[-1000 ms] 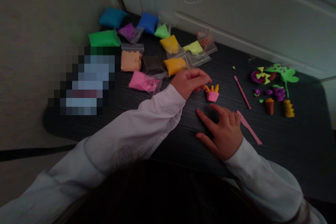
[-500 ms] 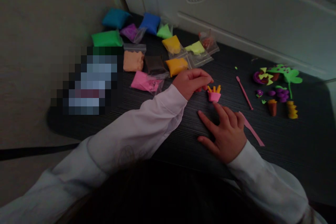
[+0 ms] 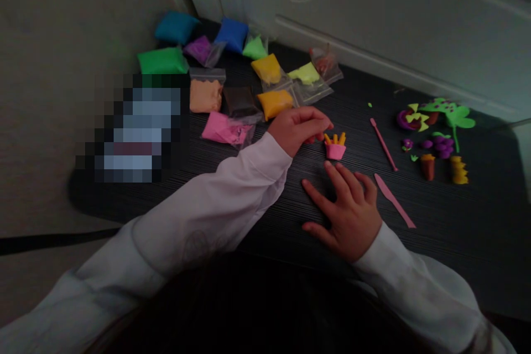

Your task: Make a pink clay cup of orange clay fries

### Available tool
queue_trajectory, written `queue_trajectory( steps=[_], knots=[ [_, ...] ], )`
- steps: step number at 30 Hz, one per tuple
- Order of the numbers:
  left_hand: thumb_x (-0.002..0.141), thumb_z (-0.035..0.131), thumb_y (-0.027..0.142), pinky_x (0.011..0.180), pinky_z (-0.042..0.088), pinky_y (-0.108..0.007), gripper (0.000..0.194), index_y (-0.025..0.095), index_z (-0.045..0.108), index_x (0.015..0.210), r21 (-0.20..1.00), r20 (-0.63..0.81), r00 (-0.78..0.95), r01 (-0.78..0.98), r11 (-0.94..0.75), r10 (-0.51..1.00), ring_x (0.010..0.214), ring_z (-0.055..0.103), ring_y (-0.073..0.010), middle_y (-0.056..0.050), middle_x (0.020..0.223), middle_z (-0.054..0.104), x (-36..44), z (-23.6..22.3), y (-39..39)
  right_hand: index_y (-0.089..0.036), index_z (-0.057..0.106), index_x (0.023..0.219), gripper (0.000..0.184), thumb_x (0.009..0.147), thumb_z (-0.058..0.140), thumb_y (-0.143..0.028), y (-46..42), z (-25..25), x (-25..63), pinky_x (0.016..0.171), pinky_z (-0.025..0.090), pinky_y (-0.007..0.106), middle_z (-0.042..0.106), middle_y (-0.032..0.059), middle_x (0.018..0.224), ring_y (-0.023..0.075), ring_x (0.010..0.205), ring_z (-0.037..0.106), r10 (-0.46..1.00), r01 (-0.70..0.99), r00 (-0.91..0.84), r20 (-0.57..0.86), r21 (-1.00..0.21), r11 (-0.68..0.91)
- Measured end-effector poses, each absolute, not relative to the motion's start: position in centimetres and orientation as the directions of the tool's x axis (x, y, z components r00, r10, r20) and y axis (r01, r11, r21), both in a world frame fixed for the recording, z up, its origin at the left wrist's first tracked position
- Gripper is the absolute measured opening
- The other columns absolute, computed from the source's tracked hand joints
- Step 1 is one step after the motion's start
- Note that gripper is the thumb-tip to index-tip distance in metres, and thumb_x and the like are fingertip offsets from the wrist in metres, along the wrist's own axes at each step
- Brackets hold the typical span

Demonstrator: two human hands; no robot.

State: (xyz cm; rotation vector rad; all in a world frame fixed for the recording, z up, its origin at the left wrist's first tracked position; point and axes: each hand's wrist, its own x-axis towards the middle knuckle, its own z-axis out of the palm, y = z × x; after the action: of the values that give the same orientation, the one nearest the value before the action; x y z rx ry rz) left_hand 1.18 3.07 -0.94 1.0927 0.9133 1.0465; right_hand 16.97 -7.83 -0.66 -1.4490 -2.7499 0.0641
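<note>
A tiny clay model of French fries (image 3: 335, 146), a pink cup with yellow sticks, stands on the dark table. Just behind and left of it, my left hand (image 3: 297, 128) is closed, its fingers curled down and pressed together. What the fingertips hold, if anything, is hidden. My right hand (image 3: 350, 207) lies spread on the table in front of the fries, with the index fingertip close below the pink cup and nothing in its grasp. To its right lie a pink plastic knife (image 3: 394, 200) and a thin pink modelling tool (image 3: 384, 145).
Clay bags line the back left, among them a pink bag (image 3: 226, 128), an orange bag (image 3: 275, 104) and a brown bag (image 3: 240, 101). Small clay models, including purple grapes (image 3: 443, 146) and a brown cone (image 3: 427, 167), sit at right. A blurred-out device (image 3: 136, 133) lies at left.
My right hand has shifted slightly left, and its fingertip has drawn a little back from the pink cup. My left hand keeps its curled pose. The whole view has shifted slightly.
</note>
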Motion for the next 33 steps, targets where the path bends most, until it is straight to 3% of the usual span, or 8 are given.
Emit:
queue_trajectory(
  steps=[13, 28, 33],
  knots=[
    [0.072, 0.055, 0.018, 0.045, 0.032, -0.017, 0.01, 0.012, 0.061, 0.066, 0.97, -0.06, 0.265, -0.212, 0.119, 0.962, 0.044, 0.044, -0.0033, 0.003, 0.048, 0.052, 1.21, -1.31, 3.2, -0.033, 0.037, 0.128, 0.06, 0.076, 0.035, -0.063, -7.67, -0.63, 17.0, 0.095, 0.017, 0.054, 0.024, 0.0152, 0.139, 0.0317, 0.126, 0.023, 0.863, 0.862, -0.505, -0.01, -0.053, 0.504],
    [0.064, 0.059, 0.024, 0.045, 0.032, -0.018, 0.011, 0.013, 0.063, 0.066, 0.965, -0.075, 0.271, -0.223, 0.139, 0.96, 0.045, 0.045, -0.0042, 0.003, 0.05, 0.055, 0.89, -1.61, 3.22, -0.035, 0.038, 0.126, 0.059, 0.075, 0.033, -0.065, -7.69, -0.83, 16.75, 0.097, 0.014, 0.053, 0.025, 0.0111, 0.141, 0.0291, 0.128, 0.022, 0.834, 0.822, -0.552, 0.005, -0.164, 0.546],
    [0.064, 0.06, 0.024, 0.046, 0.033, -0.018, 0.011, 0.015, 0.064, 0.067, 0.964, -0.077, 0.278, -0.225, 0.143, 0.957, 0.046, 0.046, -0.0044, 0.003, 0.051, 0.057, 0.83, -1.81, 3.26, -0.034, 0.038, 0.127, 0.059, 0.076, 0.033, -0.064, -7.63, -0.78, 16.88, 0.097, 0.014, 0.054, 0.024, 0.0132, 0.141, 0.0301, 0.128, 0.022, 0.876, 0.863, -0.482, 0.014, -0.166, 0.477]
  ],
)
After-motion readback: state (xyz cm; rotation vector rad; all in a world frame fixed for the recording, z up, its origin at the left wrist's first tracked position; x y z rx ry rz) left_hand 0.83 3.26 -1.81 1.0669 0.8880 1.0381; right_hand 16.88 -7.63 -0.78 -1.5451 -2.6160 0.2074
